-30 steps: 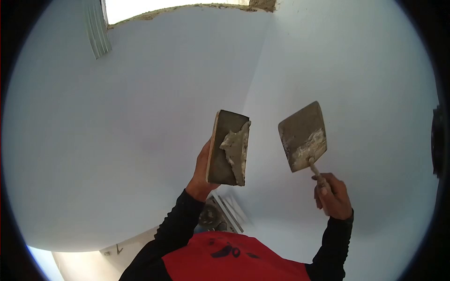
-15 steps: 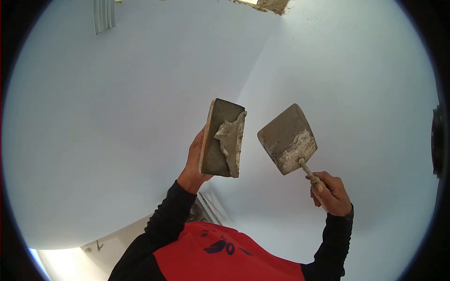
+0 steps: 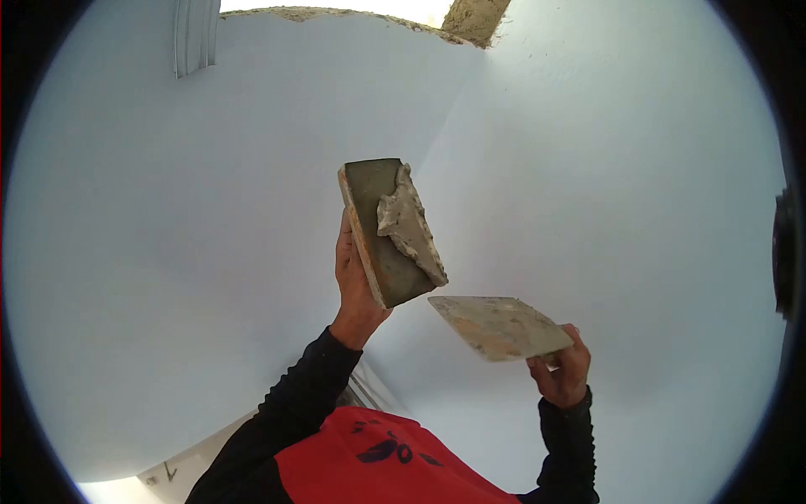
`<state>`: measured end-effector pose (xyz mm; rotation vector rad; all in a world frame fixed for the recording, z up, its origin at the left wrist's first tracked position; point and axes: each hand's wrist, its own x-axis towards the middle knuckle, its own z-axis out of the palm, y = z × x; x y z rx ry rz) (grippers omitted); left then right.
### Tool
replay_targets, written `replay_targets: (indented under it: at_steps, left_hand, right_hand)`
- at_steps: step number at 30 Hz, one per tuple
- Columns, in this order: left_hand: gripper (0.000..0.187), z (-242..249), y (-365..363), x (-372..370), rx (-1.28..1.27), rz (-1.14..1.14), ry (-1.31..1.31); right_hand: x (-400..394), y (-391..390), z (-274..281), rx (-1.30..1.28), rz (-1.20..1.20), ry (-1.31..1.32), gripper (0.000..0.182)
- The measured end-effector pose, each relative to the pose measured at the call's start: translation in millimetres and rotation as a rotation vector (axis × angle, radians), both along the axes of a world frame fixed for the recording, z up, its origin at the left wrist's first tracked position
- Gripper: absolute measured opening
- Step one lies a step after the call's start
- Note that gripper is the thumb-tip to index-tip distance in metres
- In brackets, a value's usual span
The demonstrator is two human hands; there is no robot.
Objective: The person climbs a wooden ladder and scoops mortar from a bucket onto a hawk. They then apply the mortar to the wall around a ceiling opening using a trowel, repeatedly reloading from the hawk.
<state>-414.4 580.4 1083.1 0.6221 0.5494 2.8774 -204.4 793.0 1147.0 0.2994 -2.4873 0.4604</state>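
Observation:
My left hand [image 3: 356,296] grips a rectangular plastering float [image 3: 369,235] from behind, its flat dark face turned toward me. A ridge of wet grey plaster [image 3: 409,220] lies along the float's right side. To the right and lower, my right hand [image 3: 568,374] is closed round the handle of a trowel [image 3: 504,328]. The handle is mostly hidden behind the blade and fingers. The trowel's smeared blade is tilted nearly flat, its left corner just below the float's lower right corner, apparently with a small gap.
Smooth pale walls [image 3: 252,210] meet at a corner behind the tools. At the top is a bright opening with a rough, broken edge [image 3: 336,13]. A white ribbed strip [image 3: 195,38] hangs at upper left, and a dark object [image 3: 784,252] sits at the far right.
The trowel has swung left and down toward the float, its blade turning from face-on to nearly flat. The float has shifted slightly left and up and tilted. More of the top opening shows.

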Motion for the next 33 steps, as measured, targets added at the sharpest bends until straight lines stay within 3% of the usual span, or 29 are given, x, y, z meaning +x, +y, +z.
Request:
replay_targets:
  at_steps: [2,3,5,8,13,20,23,26,28,33]
  left_hand:
    - [0.045,-9.8,10.4,2.8,-0.611,0.667,0.459]
    - [0.045,-11.7,15.8,2.6,-0.610,0.666,0.464]
    - [0.047,-16.2,-0.2,2.0,0.126,-0.024,0.029]
    - [0.047,-20.5,0.4,-1.2,0.094,-0.031,0.094]
    - [0.044,-18.2,-1.0,-0.3,0.065,-0.104,0.009]
    - [0.044,-13.9,-3.4,-1.8,0.098,-0.222,-0.061]
    - [0.045,-11.4,-4.8,-0.4,0.035,-0.158,0.003]
    - [0.044,-10.2,-6.1,-2.7,0.147,-0.313,-0.073]
    - [0.044,-5.1,-8.8,-0.7,0.147,-0.322,-0.047]
    - [0.042,-12.1,-5.6,-0.5,0.074,-0.232,-0.014]
  right_hand:
    - [1.6,6.7,-20.5,-0.003,-0.022,0.056,0.038]
    - [0.9,8.9,-27.5,-0.010,-0.045,0.102,0.039]
    - [7.3,-22.8,-30.9,0.005,-0.122,0.090,0.041]
    - [6.9,-34.2,-38.3,0.034,-0.174,0.206,0.041]
    - [7.9,-50.1,-38.5,0.091,-0.345,0.145,0.042]
    - [1.3,-51.6,-44.8,0.128,-0.398,0.187,0.042]
    - [-3.8,-52.2,-43.1,0.154,-0.399,0.203,0.042]
    - [-6.9,-54.1,-43.1,0.141,-0.415,0.198,0.027]
    - [-9.7,-48.3,-47.7,0.144,-0.438,0.234,0.043]
    - [-17.6,-44.8,-45.7,0.181,-0.435,0.249,0.045]
